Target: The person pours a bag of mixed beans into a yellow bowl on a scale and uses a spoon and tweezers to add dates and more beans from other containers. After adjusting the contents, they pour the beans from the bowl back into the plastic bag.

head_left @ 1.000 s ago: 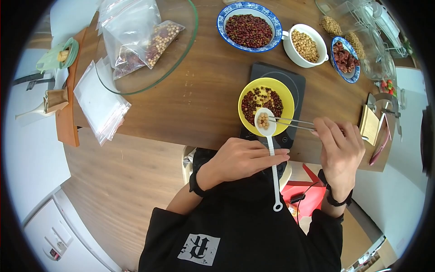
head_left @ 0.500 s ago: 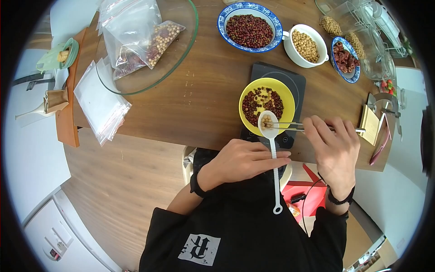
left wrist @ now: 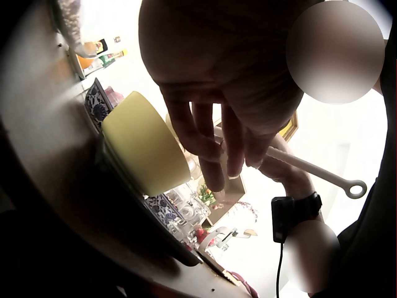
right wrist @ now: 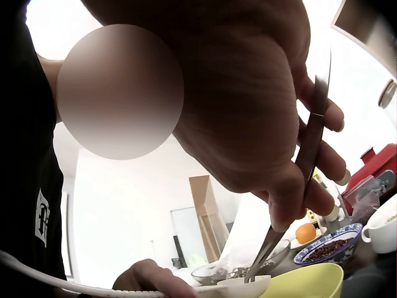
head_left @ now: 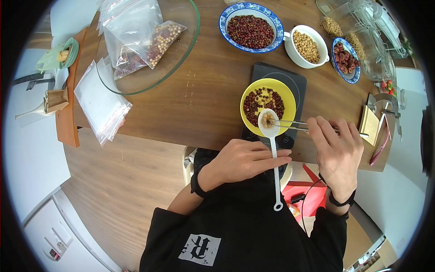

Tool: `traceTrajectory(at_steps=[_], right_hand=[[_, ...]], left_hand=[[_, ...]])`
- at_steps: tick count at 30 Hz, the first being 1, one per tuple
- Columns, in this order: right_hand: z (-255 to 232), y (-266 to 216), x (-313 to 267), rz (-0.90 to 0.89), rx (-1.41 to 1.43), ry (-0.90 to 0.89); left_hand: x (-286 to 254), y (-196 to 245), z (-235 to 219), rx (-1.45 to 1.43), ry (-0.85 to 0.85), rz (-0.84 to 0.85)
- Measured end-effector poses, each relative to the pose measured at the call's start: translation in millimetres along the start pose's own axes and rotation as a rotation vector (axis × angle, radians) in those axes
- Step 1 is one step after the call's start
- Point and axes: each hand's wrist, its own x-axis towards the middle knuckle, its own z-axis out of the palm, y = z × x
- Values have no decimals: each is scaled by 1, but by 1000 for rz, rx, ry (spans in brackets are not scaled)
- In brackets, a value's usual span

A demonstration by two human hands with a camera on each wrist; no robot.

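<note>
My left hand (head_left: 240, 161) holds a white long-handled spoon (head_left: 275, 174) by its handle, fingers stretched out along it. The spoon's bowl, with several pale beans (head_left: 266, 119) in it, overlaps the near rim of a yellow bowl (head_left: 291, 97). Dark red beans (head_left: 251, 109) and a few pale ones lie in that bowl. My right hand (head_left: 336, 152) pinches long metal tweezers (head_left: 294, 128), whose tips reach into the spoon's bowl beside a dark bean. In the right wrist view the tweezers (right wrist: 308, 149) slant down between thumb and fingers to the spoon.
Under the yellow bowl is a black induction cooktop (head_left: 297, 84). Behind stand a blue-white bowl (head_left: 277, 41) of red beans, a white pot (head_left: 292, 54) of pale beans and a smaller bowl (head_left: 351, 80) of dried red pieces. A glass dish (head_left: 179, 61) holds bagged beans, beside zip bags (head_left: 97, 99).
My right hand first shifted left, then slightly back right, the tweezer tips staying at the spoon's bowl. The spoon moved slightly right with my left hand, which otherwise barely moved.
</note>
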Motion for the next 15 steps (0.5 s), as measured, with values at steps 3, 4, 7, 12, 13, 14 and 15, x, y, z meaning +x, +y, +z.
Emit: traceTrajectory(at_steps=[3,4,7,12,13,14,15], right_hand=[[-1,-1,1,12,0,-8],[-1,-2,1,17,0,-7],[-1,-3,3,26,3,-27],[0,-5,4,28,4,-33],[0,-5,5,24,3,-15],[0,-5,5,23,3,-15],[0,-5,5,26,4,-4]], left_hand=[[0,0,-1,28,-1,0],[0,0,-1,35,-6,-8],[-1,1,-1,42,-8,-18],[0,2,-2,53,-12,-24],[-1,2,-2,63,-14,-26],[-1,2,-2,72,-15,-28],[-1,2,-2,72,-15,-28]])
